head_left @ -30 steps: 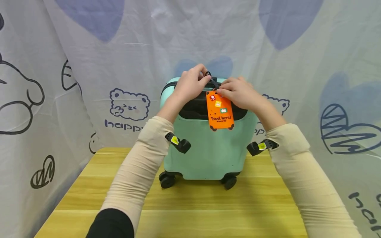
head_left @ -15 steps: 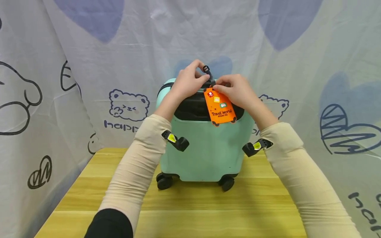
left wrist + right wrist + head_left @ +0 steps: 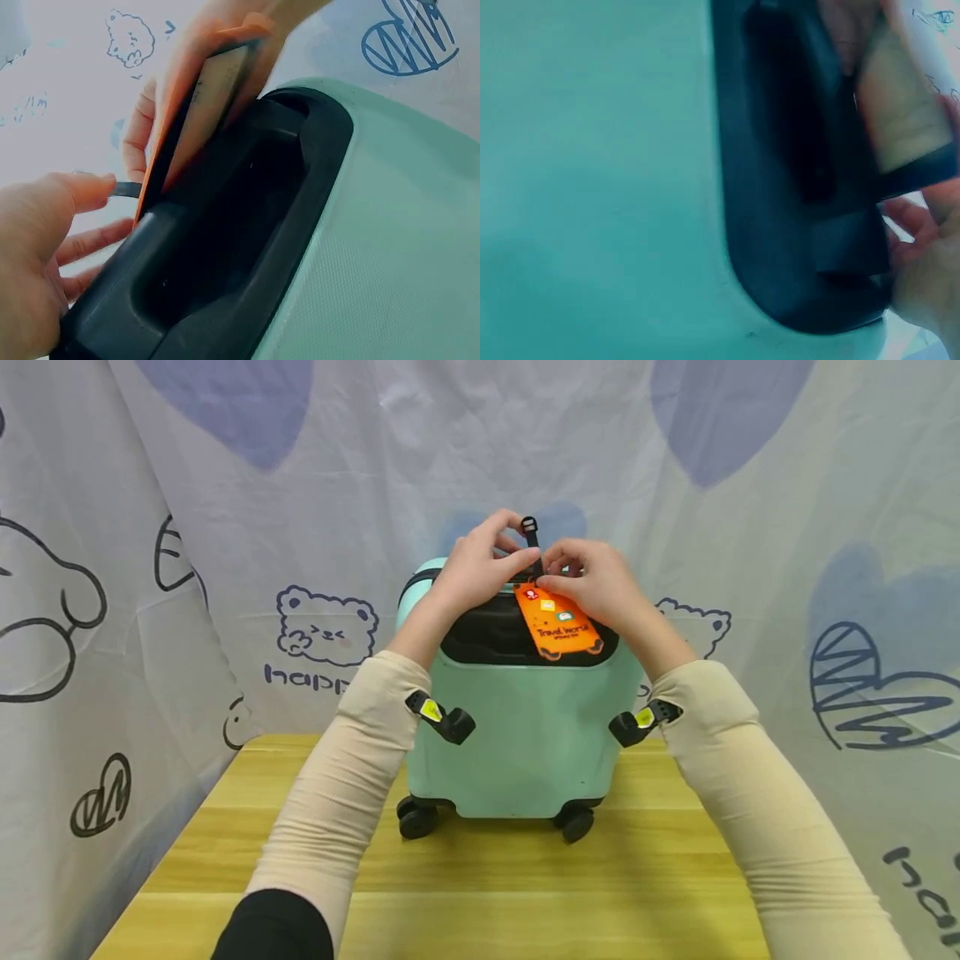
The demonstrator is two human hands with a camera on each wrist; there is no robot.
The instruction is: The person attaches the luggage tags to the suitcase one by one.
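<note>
A mint-green suitcase (image 3: 517,735) stands upright on the table, its black handle recess (image 3: 217,247) facing me. Over that recess slants an orange luggage tag (image 3: 558,622) printed "Travel World". Its black strap (image 3: 534,547) rises from the top end and finishes in a small buckle (image 3: 529,524). My left hand (image 3: 480,564) pinches the strap near the suitcase top, thumb toward me. From the other side my right hand (image 3: 596,578) pinches the tag's top end where the strap joins. The right wrist view is blurred; the tag's pale back shows there.
The suitcase rests on black wheels (image 3: 417,818) on a yellow wood-grain table (image 3: 555,893). Behind and at both sides hangs a pale curtain (image 3: 360,460) with bear and heart drawings. A small black camera is strapped to each wrist.
The tag has tilted, its lower end swinging right and up. The strap's buckle end stands higher and more upright. My right hand has moved slightly up and left.
</note>
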